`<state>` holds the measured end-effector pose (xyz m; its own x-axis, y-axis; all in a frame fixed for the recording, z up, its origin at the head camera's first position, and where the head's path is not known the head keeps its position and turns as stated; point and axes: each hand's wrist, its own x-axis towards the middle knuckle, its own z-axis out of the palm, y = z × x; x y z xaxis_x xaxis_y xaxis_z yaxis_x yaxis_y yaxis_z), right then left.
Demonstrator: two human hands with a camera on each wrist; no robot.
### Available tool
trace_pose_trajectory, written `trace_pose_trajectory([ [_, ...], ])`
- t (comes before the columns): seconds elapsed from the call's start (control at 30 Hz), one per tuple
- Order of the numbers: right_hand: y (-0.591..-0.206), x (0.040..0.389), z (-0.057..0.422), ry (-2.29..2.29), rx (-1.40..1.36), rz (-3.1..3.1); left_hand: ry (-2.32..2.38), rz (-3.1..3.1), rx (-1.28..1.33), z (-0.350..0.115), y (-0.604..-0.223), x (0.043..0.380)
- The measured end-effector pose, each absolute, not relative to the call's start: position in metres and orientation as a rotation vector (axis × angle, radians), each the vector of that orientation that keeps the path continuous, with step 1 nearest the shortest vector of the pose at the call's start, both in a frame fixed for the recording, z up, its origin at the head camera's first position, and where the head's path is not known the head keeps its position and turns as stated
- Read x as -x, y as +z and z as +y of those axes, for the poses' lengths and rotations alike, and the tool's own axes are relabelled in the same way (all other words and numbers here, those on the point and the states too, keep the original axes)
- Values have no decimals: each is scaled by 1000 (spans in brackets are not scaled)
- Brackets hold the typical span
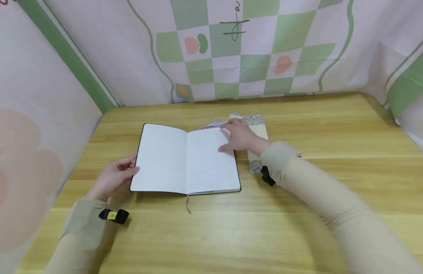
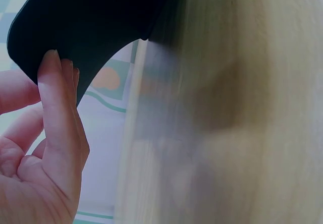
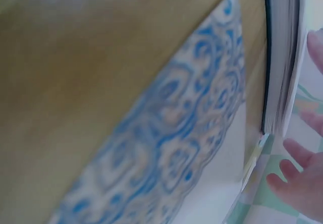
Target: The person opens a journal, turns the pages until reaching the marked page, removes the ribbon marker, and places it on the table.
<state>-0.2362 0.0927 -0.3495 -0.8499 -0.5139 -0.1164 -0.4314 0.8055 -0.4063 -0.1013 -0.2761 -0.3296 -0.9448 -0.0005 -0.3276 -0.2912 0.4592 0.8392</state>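
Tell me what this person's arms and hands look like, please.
The left sleeve and right sleeve are long and beige, with turned-back-looking cuffs. A small black device shows at each wrist; the left one has a yellow label. The left hand and right hand are gloveless.

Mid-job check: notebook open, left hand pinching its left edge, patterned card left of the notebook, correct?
One slip: the head view shows the patterned card right of the open notebook; the left hand does pinch its left edge.

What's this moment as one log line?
left hand: pinches open black-covered notebook | right hand: at notebook's upper-right corner | cream rectangular card, blue-patterned ends: right of notebook
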Motion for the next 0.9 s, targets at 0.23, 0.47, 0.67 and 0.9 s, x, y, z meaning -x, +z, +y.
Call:
trace_pose_trajectory([
  [0.23,-352,240,79,-362,797,2686,1468,2431,258,-276,-329,101],
  [0.47,-347,241,69,-234,774,2667,1479,2429,253,-277,-330,101],
  [0.67,-338,242,64,-96,699,2701,1469,2436,252,-277,-331,101],
  [0.9,-338,241,61,-49,736,2740,1470,2431,251,-276,-331,101],
])
